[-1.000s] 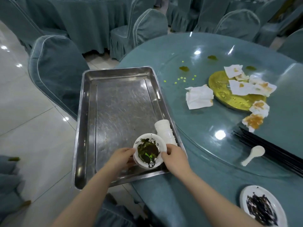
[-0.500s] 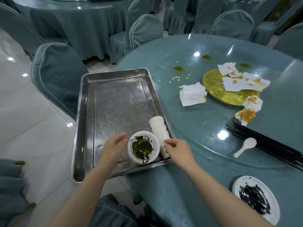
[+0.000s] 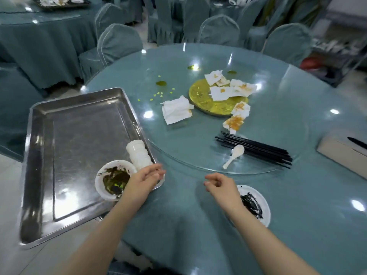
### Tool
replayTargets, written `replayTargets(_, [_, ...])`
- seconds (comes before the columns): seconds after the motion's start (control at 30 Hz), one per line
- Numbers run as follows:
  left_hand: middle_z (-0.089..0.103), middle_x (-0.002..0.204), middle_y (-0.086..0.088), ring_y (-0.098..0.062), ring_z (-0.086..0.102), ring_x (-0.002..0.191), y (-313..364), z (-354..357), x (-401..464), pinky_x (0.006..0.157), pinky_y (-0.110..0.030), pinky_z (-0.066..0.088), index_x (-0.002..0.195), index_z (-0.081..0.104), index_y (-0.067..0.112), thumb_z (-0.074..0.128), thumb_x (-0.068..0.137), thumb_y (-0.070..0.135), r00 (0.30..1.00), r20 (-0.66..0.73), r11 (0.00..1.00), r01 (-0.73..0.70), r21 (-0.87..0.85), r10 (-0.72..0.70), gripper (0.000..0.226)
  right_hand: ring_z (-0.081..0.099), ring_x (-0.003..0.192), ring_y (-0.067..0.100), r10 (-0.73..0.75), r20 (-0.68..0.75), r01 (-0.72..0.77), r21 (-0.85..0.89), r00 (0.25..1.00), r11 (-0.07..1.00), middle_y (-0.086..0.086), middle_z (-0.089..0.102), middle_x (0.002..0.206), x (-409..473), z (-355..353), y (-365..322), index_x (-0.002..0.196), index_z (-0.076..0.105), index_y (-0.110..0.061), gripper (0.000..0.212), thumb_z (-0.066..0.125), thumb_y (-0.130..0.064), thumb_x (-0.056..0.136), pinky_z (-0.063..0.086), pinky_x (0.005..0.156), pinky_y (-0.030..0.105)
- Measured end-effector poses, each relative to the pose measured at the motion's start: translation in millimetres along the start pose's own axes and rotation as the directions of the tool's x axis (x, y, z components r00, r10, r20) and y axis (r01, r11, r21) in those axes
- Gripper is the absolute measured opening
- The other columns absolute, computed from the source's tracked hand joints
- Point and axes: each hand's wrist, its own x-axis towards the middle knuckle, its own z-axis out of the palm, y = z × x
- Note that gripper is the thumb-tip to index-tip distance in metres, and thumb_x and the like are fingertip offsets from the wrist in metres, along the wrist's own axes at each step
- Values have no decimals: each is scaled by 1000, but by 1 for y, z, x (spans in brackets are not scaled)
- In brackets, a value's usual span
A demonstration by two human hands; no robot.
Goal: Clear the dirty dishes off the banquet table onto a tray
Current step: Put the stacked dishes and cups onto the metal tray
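A steel tray [image 3: 75, 124] lies over the table's left edge. In its near right corner sit a white bowl [image 3: 113, 179] smeared with dark green sauce and a stack of white cups [image 3: 139, 155] lying on its side. My left hand [image 3: 145, 180] hovers over that corner, fingers loosely extended, holding nothing. My right hand [image 3: 220, 185] hangs above the tablecloth with fingers loosely curled and empty. Just right of it a white plate [image 3: 256, 205] with dark scraps sits on the table. A white spoon [image 3: 234, 155] and black chopsticks [image 3: 258, 149] lie on the glass turntable.
A gold plate [image 3: 208, 100] covered with stained napkins [image 3: 230, 88] sits mid-turntable, with a folded napkin [image 3: 176, 110] beside it. A grey box [image 3: 341, 153] lies at the right. Covered chairs [image 3: 117, 42] ring the table.
Both hands let go of the bowl, left in the tray, and moved right. My right hand now hovers by the plate with dark scraps. The view shifted right.
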Motion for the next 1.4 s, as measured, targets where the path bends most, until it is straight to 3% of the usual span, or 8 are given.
replayTargets(0.17, [66, 107, -11, -20, 61, 100, -8, 53, 5, 83, -18, 48, 117, 56, 12, 45, 97, 2, 992, 126, 999, 29, 26, -32, 26, 57, 53, 6, 123, -213, -135, -47, 969, 990, -7, 64, 69, -16, -65, 54, 89, 66, -26, 14, 61, -13, 85, 40, 46, 15])
replayTargets(0.3, [67, 102, -9, -13, 64, 89, -15, 79, 8, 70, -8, 51, 116, 57, 12, 44, 97, 0, 980, 188, 997, 50, 57, -60, 26, 57, 68, 19, 146, -366, -231, -202, 919, 952, -1, 60, 72, -29, -102, 89, 93, 63, -18, 10, 63, -14, 84, 41, 63, 29])
replayTargets(0.4, [69, 100, -5, -8, 66, 87, -19, 90, 9, 70, -10, 52, 113, 58, 16, 44, 97, 2, 972, 222, 993, 50, 103, -72, 26, 58, 101, 31, 201, -385, -314, -256, 901, 914, 12, 61, 110, -35, -117, 115, 117, 54, -9, 36, 65, -17, 84, 42, 84, 33])
replayTargets(0.6, [70, 96, -4, -10, 67, 81, -21, 97, 11, 66, -12, 51, 107, 60, 20, 44, 97, 1, 971, 223, 988, 61, 141, -92, 26, 60, 106, 33, 316, -223, -375, -314, 922, 872, 14, 65, 114, -33, -112, 138, 120, 49, -8, 32, 55, -24, 93, 42, 81, 31])
replayTargets(0.8, [71, 95, -4, -15, 67, 83, -23, 94, 15, 72, -21, 50, 106, 60, 21, 43, 97, 3, 969, 214, 985, 94, 148, -124, 26, 60, 55, 22, 352, -230, -364, -12, 907, 931, 8, 66, 74, -28, -109, 137, 101, 55, -13, 13, 54, -12, 88, 50, 63, 33])
replayTargets(1.0, [70, 93, -6, -17, 65, 76, -14, 80, 19, 72, -24, 50, 107, 59, 18, 44, 97, 1, 979, 182, 989, 66, 129, -89, 26, 47, 40, 4, 229, -147, -203, 172, 962, 964, -8, 60, 53, -16, -99, 93, 95, 61, -17, 17, 55, -4, 86, 36, 43, 19])
replayTargets(1.2, [67, 74, -10, -14, 62, 56, 3, 52, 22, 54, -19, 52, 112, 56, 16, 44, 99, 12, 989, 145, 992, 8, 129, -27, 18, 39, 41, 12, 71, -23, -63, 248, 997, 967, 2, 52, 52, 6, -65, 20, 97, 59, -18, 19, 52, -3, 88, 31, 40, 22])
replayTargets(1.4, [68, 62, -9, -19, 60, 51, 17, 6, 23, 55, -31, 49, 112, 57, 25, 48, 98, 25, 994, 104, 985, 5, 173, -23, 17, 44, 40, 8, -20, 74, 4, 207, 997, 978, -3, 51, 48, 27, -19, -30, 100, 59, -14, 17, 53, -4, 87, 35, 41, 21])
